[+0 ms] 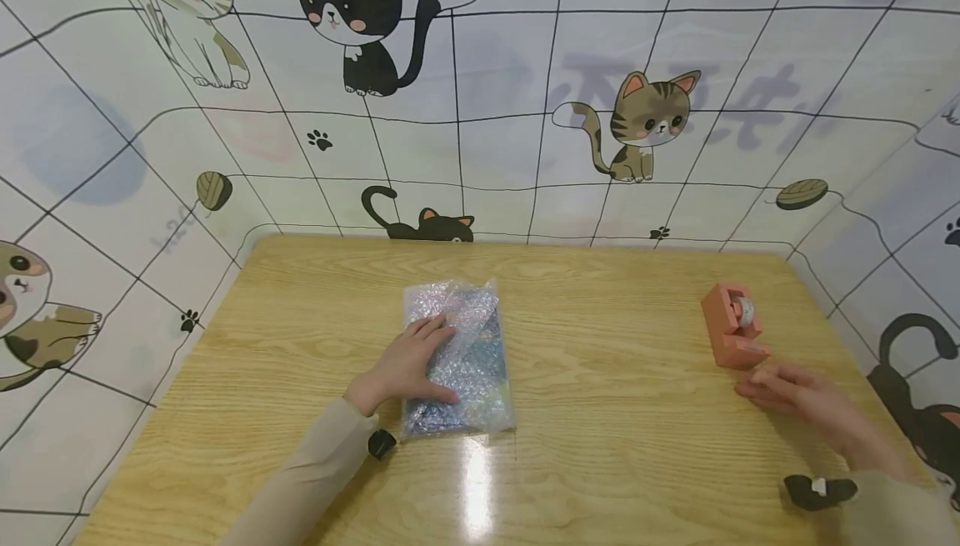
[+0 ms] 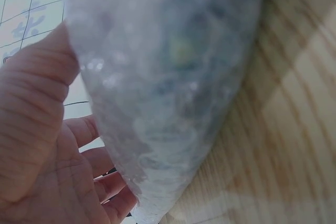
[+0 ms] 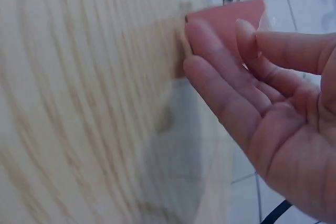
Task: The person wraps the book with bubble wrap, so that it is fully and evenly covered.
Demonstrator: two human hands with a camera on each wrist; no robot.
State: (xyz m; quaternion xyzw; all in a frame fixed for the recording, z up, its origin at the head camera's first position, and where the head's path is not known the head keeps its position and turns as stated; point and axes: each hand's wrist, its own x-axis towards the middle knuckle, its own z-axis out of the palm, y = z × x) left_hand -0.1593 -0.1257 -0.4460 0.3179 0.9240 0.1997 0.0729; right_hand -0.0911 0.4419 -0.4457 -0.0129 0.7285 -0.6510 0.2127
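Note:
A flat package in clear bubble wrap [image 1: 483, 363], with something blue-green inside, lies on the table. My left hand [image 1: 408, 363] rests across its left half, thumb and fingers spread. In the left wrist view, the blurred bubble wrap [image 2: 173, 93] fills the middle, with my thumb and fingers along its edge. A salmon-pink tape dispenser [image 1: 727, 329] with a small roll stands at the right. My right hand [image 1: 806, 404] is at its near end. Thumb and index fingertips meet there in the right wrist view, pinching clear tape [image 3: 266, 22] beside the dispenser's pink body [image 3: 228, 17].
The light wooden table [image 1: 600, 321] reaches back to a wall covering [image 1: 510, 146] printed with cats and grid lines, which also runs along both sides. Wood surface lies between the package and the dispenser. Dark wrist straps show at both sleeves.

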